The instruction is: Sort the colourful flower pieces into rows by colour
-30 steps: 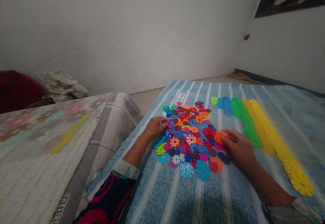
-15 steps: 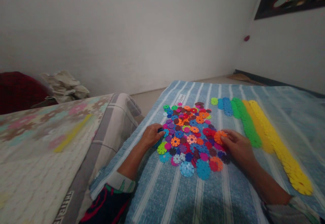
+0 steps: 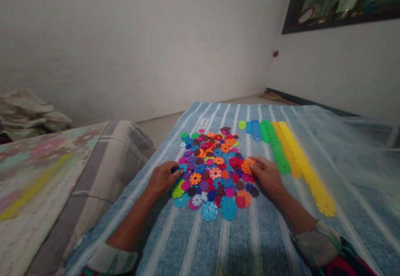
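A loose spread of several small coloured plastic flower discs (image 3: 215,167) lies on a blue striped cloth (image 3: 237,242). My left hand (image 3: 162,178) rests at the pile's left edge, fingers curled and pinched on a small dark blue disc (image 3: 175,169). My right hand (image 3: 265,174) lies at the pile's right edge, its fingertips closed on an orange disc (image 3: 246,166). To the right, discs are laid in overlapping rows by colour: a yellow row (image 3: 304,169), a green row (image 3: 276,151), a short blue row (image 3: 254,129).
A folded grey checked blanket (image 3: 115,151) and a floral mattress (image 3: 34,176) lie to the left. White walls stand behind, with a dark-framed picture (image 3: 340,1) at the upper right. Crumpled cloth (image 3: 28,113) sits at the far left.
The view has swung to the right, shifting everything leftward. My left hand has slid down along the pile's left edge and pinched a dark disc. My right hand stays on the orange disc.
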`<state>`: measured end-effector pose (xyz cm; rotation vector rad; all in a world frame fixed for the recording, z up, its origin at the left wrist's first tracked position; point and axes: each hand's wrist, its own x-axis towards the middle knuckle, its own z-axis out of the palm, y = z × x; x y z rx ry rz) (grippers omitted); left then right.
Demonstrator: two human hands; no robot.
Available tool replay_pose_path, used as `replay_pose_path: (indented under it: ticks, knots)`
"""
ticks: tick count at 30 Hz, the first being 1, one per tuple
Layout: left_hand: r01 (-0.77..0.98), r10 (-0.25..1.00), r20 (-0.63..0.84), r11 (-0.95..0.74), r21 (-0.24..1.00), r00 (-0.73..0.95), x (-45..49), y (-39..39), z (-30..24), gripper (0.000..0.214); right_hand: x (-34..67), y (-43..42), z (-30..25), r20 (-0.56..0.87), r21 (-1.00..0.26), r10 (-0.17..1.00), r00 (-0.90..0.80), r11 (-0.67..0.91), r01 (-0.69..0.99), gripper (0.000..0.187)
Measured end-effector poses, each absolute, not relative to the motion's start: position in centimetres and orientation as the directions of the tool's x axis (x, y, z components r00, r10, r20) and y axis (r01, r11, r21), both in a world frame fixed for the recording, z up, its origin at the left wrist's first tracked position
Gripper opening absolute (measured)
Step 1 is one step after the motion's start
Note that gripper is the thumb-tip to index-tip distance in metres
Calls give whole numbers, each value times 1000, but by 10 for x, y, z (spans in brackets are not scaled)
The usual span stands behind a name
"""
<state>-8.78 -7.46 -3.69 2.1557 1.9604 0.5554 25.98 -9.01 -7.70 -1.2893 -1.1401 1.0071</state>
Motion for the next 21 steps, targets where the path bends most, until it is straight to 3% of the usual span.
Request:
replay_pose_path:
  ticks: [13,21]
  knots:
    - [874,964,229,-223,431,132,-88,-84,-49,49,260,-84,-87,121,-989,982,145,107,104,39]
    - [885,964,236,-215,413,124,-90,-83,-51,50,257,-83,-79,112,-994,980,167,113,1,35]
